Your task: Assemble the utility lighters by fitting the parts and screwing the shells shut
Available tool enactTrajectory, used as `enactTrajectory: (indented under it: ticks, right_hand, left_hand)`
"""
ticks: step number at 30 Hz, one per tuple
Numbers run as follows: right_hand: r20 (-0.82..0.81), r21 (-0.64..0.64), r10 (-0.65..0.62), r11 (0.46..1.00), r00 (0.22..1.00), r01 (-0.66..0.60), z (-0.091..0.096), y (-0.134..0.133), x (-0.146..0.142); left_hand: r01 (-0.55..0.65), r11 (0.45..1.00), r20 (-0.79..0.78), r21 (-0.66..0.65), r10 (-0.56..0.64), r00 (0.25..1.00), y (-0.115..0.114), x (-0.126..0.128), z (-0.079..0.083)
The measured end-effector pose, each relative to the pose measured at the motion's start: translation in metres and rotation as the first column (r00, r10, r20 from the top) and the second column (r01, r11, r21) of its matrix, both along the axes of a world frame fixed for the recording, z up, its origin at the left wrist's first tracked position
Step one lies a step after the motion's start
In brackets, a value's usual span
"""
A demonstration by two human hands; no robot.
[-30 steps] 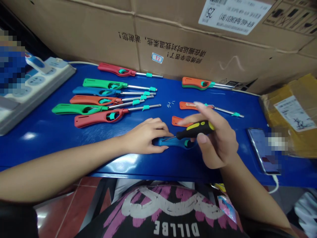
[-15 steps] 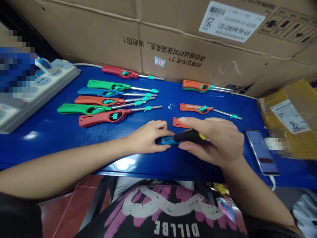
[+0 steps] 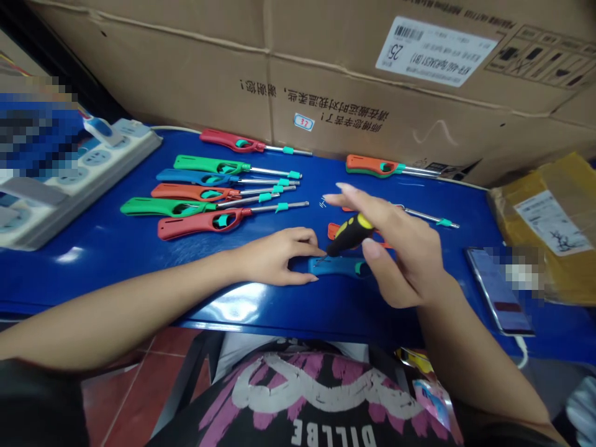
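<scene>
A blue long-nosed lighter (image 3: 338,267) lies flat on the blue table, partly covered by my right hand. My left hand (image 3: 279,257) rests there with thumb and forefinger closed about the lighter's left end. In my right hand (image 3: 405,248) is a screwdriver (image 3: 349,236) with a black and yellow handle, tilted, its tip at the lighter's left end. The thumb and fingers sit loosely around the handle's upper part. Just behind is an orange casing piece (image 3: 333,231), mostly hidden. Past my fingers, another lighter's metal tube (image 3: 426,215) shows. Several tiny screws (image 3: 323,202) lie nearby.
Several coloured lighters, including a red one (image 3: 200,225), lie at the left. An orange-and-green lighter (image 3: 372,165) is at the back beside a large cardboard box (image 3: 186,74). A power strip (image 3: 102,155) stands left; a phone (image 3: 498,292) and a taped parcel (image 3: 549,217) are right.
My right fingers have spread and shifted up and left around the screwdriver handle, which stands more upright. More of the blue lighter shows. My left hand stays at its end.
</scene>
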State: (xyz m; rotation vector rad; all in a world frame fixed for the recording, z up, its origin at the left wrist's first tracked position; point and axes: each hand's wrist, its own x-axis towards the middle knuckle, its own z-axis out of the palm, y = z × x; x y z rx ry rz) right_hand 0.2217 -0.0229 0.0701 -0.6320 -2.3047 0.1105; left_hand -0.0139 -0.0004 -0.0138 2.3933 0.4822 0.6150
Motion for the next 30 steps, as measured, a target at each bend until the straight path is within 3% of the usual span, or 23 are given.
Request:
enactTrajectory:
  ticks: [2, 7, 13, 18, 22, 28, 30]
  right_hand:
    - [-0.055, -0.053, 0.043, 0.998, 0.998, -0.046, -0.004, 0.003, 0.001]
    - [-0.134, 0.131, 0.01, 0.991, 0.991, 0.008, -0.013, 0.008, 0.005]
    - [-0.218, -0.08, 0.081, 0.992, 0.973, -0.1, -0.014, 0.006, 0.006]
    - [-0.147, 0.13, 0.103, 0.988, 0.984, -0.084, -0.013, 0.005, 0.008]
    - [-0.18, 0.081, 0.163, 0.985, 0.97, -0.15, -0.013, 0.002, 0.006]
    - [-0.098, 0.259, 0.073, 0.965, 0.993, -0.045, -0.016, -0.001, 0.006]
    - [-0.225, 0.182, 0.07, 0.983, 0.972, -0.028, -0.017, -0.003, 0.004]
  left_hand:
    - [-0.001, 1.0, 0.008, 0.0, 0.001, 1.0, 0.0, 0.0, -0.001]
    - [0.0, 1.0, 0.019, -0.015, 0.0, 1.0, 0.0, 0.0, 0.001]
    - [-0.001, 1.0, 0.007, -0.012, 0.001, 1.0, 0.001, 0.001, 0.001]
    - [-0.005, 1.0, 0.0, 0.001, 0.005, 1.0, 0.0, 0.001, 0.0]
    - [-0.014, 1.0, -0.005, 0.012, 0.014, 1.0, 0.0, 0.001, 0.0]
    - [-0.014, 1.0, -0.023, 0.024, 0.014, 1.0, 0.0, 0.001, 0.0]
    - [-0.01, 1.0, -0.021, 0.007, 0.011, 1.0, 0.0, 0.001, 0.001]
